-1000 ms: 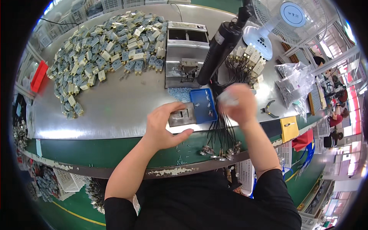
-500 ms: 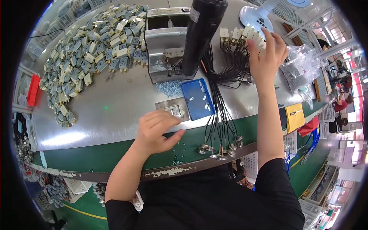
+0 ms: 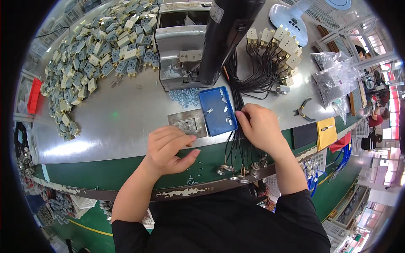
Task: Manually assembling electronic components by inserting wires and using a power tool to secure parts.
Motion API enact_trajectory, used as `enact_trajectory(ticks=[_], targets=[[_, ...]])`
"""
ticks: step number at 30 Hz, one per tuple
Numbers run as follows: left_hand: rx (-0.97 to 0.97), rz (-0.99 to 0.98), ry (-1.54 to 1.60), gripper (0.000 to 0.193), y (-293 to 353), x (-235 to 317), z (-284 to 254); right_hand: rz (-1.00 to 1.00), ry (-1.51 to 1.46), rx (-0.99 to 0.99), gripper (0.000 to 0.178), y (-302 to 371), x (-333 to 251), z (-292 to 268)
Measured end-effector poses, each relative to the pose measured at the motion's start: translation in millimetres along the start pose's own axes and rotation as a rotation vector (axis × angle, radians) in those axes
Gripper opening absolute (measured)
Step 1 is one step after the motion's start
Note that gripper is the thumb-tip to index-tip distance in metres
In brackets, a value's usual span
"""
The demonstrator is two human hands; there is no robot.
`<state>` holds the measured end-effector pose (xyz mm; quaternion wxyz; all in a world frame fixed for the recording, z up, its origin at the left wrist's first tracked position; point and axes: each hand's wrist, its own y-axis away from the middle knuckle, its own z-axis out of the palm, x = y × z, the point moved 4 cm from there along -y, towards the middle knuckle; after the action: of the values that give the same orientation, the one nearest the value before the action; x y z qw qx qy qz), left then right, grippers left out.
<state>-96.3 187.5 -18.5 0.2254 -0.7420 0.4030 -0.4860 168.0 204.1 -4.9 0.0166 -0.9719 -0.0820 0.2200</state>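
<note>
My left hand [image 3: 168, 151] hovers by the near edge of a small metal fixture plate [image 3: 199, 122]. Its fingers are loosely bent, the thumb stands apart, and nothing is held. My right hand [image 3: 263, 128] is curled over a bundle of black cables [image 3: 237, 95], right of a blue tray [image 3: 217, 122] with a few small metal pieces. Its thumb and forefinger come close together at the cables; what they hold, if anything, is hidden. Cream connector blocks [image 3: 289, 44] sit on the cables' far ends. Round metal parts [image 3: 242, 173] hang from the near ends at the table edge.
A large heap of grey and cream blocks [image 3: 101, 57] covers the left back. Behind the plate stands a metal machine [image 3: 171, 55] with a black cylinder [image 3: 228, 38]. Small screws [image 3: 184, 98] lie before it. Pliers [image 3: 303, 110], plastic bags [image 3: 335, 78] and a fan [image 3: 291, 25] are right.
My right hand has come down from the connector blocks at the back to the cables beside the blue tray. My left hand has drawn slightly away from the fixture plate.
</note>
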Motion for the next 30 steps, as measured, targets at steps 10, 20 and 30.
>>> enact_trajectory(ticks=[10,20,30], targets=[[0.002,-0.021,-0.018,0.026,-0.9,0.9,-2.9,0.346,-0.618,-0.224,0.027,-12.3,36.3,12.6],[0.036,-0.039,0.0,0.021,1.9,2.7,-6.5,0.615,-1.502,-0.178,0.036,25.2,34.3,-7.9],[0.02,0.016,0.082,0.018,0.5,12.2,1.1,0.151,-1.43,-0.244,0.046,48.0,17.5,-13.5]])
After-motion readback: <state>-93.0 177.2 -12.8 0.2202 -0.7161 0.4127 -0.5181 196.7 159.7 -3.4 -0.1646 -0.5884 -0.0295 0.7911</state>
